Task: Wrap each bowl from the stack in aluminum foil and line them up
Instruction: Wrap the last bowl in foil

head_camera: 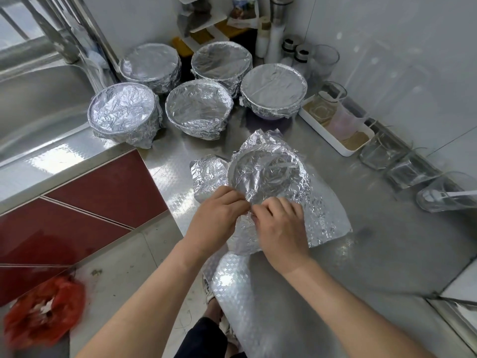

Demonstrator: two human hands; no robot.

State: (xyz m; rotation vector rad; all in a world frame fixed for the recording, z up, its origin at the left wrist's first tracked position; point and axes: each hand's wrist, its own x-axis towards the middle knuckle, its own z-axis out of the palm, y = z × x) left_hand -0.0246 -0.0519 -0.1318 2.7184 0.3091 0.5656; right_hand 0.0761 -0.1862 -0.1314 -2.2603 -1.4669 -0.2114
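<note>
Foil-covered bowl [267, 174] sitting on steel counter [361, 228]; left hand [215, 215] and right hand [280, 228] both pinching its foil sheet [325, 218] at near rim; five wrapped bowls [198, 107] standing behind

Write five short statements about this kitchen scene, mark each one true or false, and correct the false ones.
1. Five foil-covered round bowls stand at the back of the steel counter. True.
2. The left hand and the right hand both pinch the crinkled foil sheet at the near rim of a sixth bowl. True.
3. The crumpled red plastic bag lies on the counter. False: it lies on the floor, lower left.
4. The white rectangular tray holds wrapped bowls. False: it holds clear glass containers.
5. The sixth bowl's foil is fully tucked. False: a loose flap spreads to the right on the counter.
</note>
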